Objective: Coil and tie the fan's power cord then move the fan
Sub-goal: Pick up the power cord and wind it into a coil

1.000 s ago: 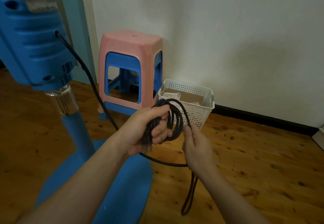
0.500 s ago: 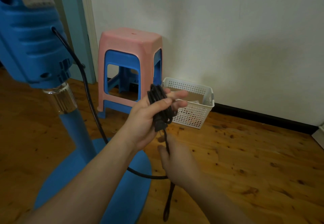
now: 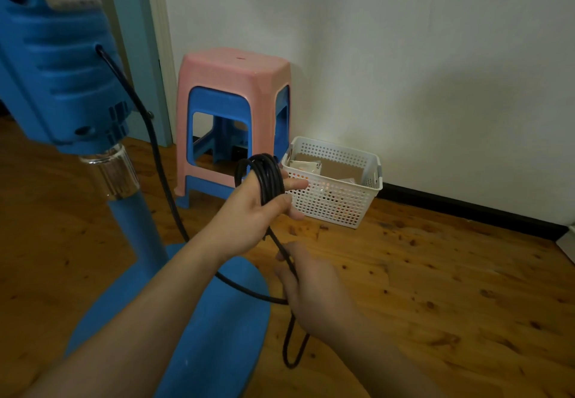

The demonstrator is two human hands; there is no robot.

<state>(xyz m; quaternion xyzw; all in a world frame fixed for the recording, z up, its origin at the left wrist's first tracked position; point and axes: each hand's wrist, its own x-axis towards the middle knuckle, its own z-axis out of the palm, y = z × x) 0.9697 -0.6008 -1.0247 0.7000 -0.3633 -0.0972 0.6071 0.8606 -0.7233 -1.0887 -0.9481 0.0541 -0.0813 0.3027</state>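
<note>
Since a moment ago, the right hand (image 3: pixel 314 285) has dropped below the coil, pinching the loose power cord (image 3: pixel 281 249). Left hand (image 3: pixel 249 210) grips the coiled loops, thumb clamped over them, beside the blue fan (image 3: pixel 62 70).

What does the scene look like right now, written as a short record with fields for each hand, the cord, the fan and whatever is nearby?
left hand: grips the coiled bundle of the black power cord
right hand: holds the loose stretch of cord below the coil
cord slack: one loop hangs below the right hand
blue pedestal fan: upright, cord exits its motor housing
pink stool: stacked over a blue one, by the wall
white perforated basket: on the wooden floor, right of the stool
</note>
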